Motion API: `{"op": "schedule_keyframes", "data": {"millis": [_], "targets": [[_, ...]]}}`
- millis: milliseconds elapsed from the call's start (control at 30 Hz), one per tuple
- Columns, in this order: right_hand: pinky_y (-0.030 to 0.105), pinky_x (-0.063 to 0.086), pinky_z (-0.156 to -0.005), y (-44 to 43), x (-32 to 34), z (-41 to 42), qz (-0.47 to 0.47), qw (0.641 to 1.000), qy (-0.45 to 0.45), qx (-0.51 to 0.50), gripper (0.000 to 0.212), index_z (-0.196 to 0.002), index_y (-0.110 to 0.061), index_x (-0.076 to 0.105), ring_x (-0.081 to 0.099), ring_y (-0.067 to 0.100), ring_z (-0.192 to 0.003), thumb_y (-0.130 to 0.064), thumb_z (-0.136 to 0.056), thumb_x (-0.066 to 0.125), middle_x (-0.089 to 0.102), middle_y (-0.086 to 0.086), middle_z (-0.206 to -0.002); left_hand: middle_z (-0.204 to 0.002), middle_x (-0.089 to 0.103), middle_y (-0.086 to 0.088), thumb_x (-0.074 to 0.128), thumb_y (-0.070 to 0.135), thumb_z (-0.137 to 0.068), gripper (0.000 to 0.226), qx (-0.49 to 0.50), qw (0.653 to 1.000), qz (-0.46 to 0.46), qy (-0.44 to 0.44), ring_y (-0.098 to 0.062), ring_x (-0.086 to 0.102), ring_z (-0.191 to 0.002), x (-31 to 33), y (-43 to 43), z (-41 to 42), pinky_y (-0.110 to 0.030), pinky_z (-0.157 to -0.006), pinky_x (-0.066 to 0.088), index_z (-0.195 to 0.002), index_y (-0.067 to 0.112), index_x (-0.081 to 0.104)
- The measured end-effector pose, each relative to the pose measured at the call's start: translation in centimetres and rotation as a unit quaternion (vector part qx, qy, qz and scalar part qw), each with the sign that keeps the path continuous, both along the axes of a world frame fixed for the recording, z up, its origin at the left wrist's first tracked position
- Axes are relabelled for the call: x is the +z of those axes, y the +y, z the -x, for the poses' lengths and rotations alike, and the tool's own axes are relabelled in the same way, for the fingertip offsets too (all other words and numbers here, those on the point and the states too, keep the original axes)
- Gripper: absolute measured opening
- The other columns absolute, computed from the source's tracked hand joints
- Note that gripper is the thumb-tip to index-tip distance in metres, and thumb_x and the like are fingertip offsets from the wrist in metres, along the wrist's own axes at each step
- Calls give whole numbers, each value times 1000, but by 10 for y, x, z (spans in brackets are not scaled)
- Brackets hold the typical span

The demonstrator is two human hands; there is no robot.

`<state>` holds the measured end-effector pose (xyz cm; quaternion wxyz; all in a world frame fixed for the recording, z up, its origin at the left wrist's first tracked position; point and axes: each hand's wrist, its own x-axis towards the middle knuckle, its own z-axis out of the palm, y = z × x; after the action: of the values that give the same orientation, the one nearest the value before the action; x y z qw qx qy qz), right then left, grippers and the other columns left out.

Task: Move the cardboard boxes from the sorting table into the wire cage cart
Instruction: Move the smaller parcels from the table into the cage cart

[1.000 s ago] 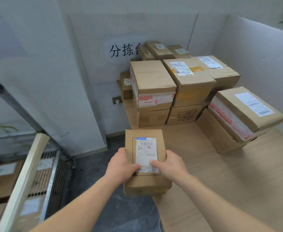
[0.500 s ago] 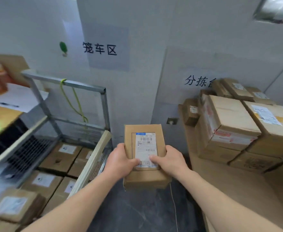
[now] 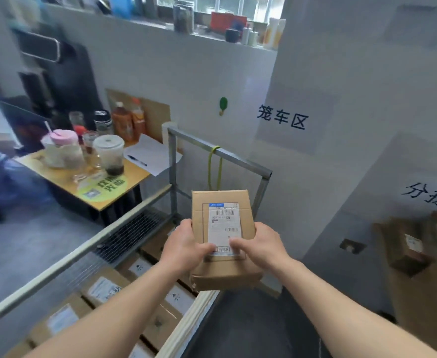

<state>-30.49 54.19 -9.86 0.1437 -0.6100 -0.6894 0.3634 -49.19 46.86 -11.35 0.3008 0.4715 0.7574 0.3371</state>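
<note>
I hold a small cardboard box (image 3: pixel 222 213) with a white shipping label in the air in front of me. My left hand (image 3: pixel 183 248) grips its left side and my right hand (image 3: pixel 262 245) grips its right side, both thumbs on top near the label. The box hangs above the near right edge of the wire cage cart (image 3: pixel 220 156), whose grey metal frame stands below and to the left. Several labelled boxes (image 3: pixel 103 289) lie flat inside the cart. The sorting table (image 3: pixel 423 308) with a few boxes (image 3: pixel 408 248) shows at the right edge.
A yellow side table (image 3: pixel 124 184) behind the cart carries cups, jars, bottles, a paper sheet and a pen. A white wall with two signs stands ahead. Dark floor (image 3: pixel 251 324) lies between cart and sorting table. A yellow-green cord (image 3: pixel 214 166) hangs from the cart's top bar.
My view has swung left from the sorting table toward the cage cart. Both hands have carried the box along, keeping the same grip, and it is now over the cart's edge.
</note>
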Motion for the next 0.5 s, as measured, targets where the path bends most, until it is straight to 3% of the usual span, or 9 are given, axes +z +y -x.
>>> {"op": "schedule_keyframes", "data": {"millis": [133, 367, 500], "targets": [[35, 55, -83, 19, -6, 55, 0, 998, 2, 57, 45, -91, -35, 58, 64, 8, -92, -59, -56, 73, 66, -21, -97, -115, 62, 9, 87, 35, -72, 65, 60, 998, 4, -6, -11, 58, -101, -7, -2, 47, -31, -86, 54, -122, 27, 47], [25, 48, -69, 65, -31, 136, 16, 987, 9, 163, 47, -102, -34, 58, 62, 3, -90, -55, -65, 79, 65, -19, -99, -116, 60, 9, 87, 35, -72, 68, 177, 983, 37, -19, -13, 58, -103, -27, 9, 102, -33, -85, 55, -126, 25, 46], [22, 44, -63, 93, -47, 170, 30, 974, -2, 224, 44, -95, -34, 56, 60, -1, -84, -55, -63, 77, 64, -18, -94, -118, 61, 9, 86, 33, -72, 62, 240, 969, 51, -41, -8, 56, -97, -40, 16, 114, -17, -65, 46, -118, 31, 44]]}}
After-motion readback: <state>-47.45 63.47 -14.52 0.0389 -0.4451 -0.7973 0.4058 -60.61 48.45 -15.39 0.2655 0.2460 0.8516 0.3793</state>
